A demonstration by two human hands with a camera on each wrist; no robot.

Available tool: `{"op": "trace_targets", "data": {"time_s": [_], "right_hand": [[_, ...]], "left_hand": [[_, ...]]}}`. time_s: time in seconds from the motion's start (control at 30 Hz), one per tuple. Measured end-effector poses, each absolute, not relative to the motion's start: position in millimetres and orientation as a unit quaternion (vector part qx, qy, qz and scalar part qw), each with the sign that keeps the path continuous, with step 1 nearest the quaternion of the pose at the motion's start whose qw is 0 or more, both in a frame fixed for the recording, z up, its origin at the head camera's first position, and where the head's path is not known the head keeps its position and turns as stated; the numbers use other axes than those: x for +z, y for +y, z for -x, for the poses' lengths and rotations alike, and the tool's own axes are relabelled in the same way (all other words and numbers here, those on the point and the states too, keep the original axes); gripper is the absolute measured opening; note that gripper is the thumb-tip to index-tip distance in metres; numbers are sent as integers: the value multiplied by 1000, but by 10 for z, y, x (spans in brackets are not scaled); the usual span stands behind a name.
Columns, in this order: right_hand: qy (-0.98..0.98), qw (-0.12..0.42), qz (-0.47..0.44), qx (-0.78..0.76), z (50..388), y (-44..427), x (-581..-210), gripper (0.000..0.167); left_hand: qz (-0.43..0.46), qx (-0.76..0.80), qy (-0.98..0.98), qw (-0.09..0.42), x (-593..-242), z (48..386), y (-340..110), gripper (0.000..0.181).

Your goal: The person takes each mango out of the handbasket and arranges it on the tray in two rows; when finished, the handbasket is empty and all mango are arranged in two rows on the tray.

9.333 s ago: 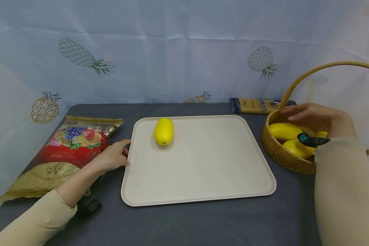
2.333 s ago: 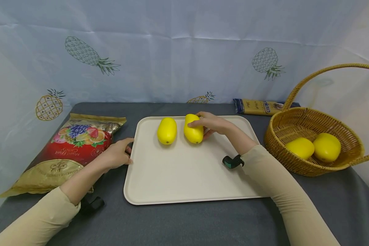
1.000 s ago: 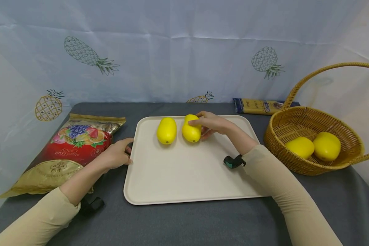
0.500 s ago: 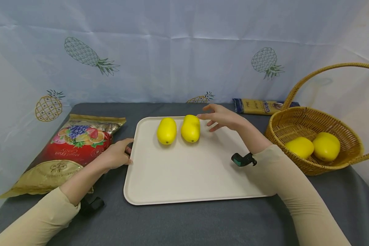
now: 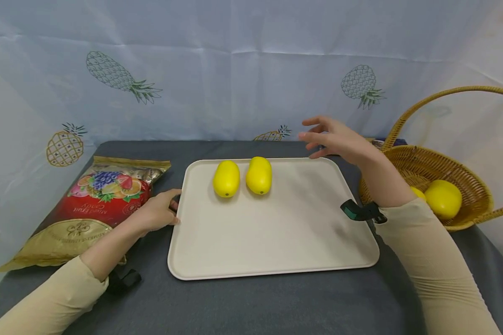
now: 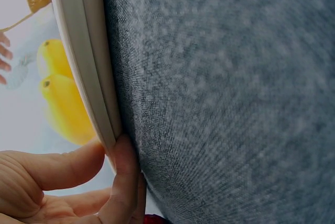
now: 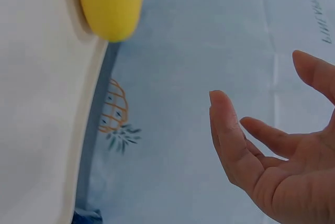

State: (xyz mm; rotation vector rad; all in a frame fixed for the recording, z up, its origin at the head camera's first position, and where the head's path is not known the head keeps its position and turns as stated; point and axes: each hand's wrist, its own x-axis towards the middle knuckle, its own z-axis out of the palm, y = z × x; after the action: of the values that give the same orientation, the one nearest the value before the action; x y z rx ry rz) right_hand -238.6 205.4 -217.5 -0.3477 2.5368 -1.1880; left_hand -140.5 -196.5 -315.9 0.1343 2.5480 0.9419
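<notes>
Two yellow oval fruits, one at the left (image 5: 226, 178) and one beside it (image 5: 259, 175), lie upright side by side near the back edge of a cream tray (image 5: 272, 232). My left hand (image 5: 156, 213) pinches the tray's left rim; in the left wrist view the thumb and fingers of that hand (image 6: 78, 182) grip the rim (image 6: 86, 62). Raised above the tray's back right corner, my right hand (image 5: 339, 142) holds nothing, its fingers spread and relaxed. The right wrist view shows this hand (image 7: 282, 166) apart from the tray (image 7: 42, 103) and the nearer fruit (image 7: 111, 4).
At the right stands a wicker basket (image 5: 465, 174) with a tall handle and two yellow fruits (image 5: 443, 199) inside, one partly hidden by my right arm. A red and gold candy bag (image 5: 96, 204) lies at the left. Behind my right hand, a packet (image 5: 377, 142) is mostly covered.
My right hand has let go of the second fruit, which now lies on the tray, and has moved up and right. Earlier, it was at the basket. The left hand keeps its place at the rim.
</notes>
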Motion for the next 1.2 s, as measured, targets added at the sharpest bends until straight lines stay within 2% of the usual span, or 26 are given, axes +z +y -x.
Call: {"op": "trace_targets", "data": {"time_s": [0.23,0.5,0.77,1.2], "right_hand": [[906,96,126,-393,2283,2352,-1932,70],[909,38,93,-403,2233,2848,-1829,67],[899,32,75,-430,2247,3419,-1785,58],[893,36,-41,-447,2310,4048,-1947,80]], "left_hand": [[-46,341,915,212,-3160,1401,-1982,82],[-52,343,914,209,-3178,1412,-1987,82],[-47,340,914,214,-3162,1414,-1988,83],[-47,340,915,213,-3157,1401,-1991,83]]}}
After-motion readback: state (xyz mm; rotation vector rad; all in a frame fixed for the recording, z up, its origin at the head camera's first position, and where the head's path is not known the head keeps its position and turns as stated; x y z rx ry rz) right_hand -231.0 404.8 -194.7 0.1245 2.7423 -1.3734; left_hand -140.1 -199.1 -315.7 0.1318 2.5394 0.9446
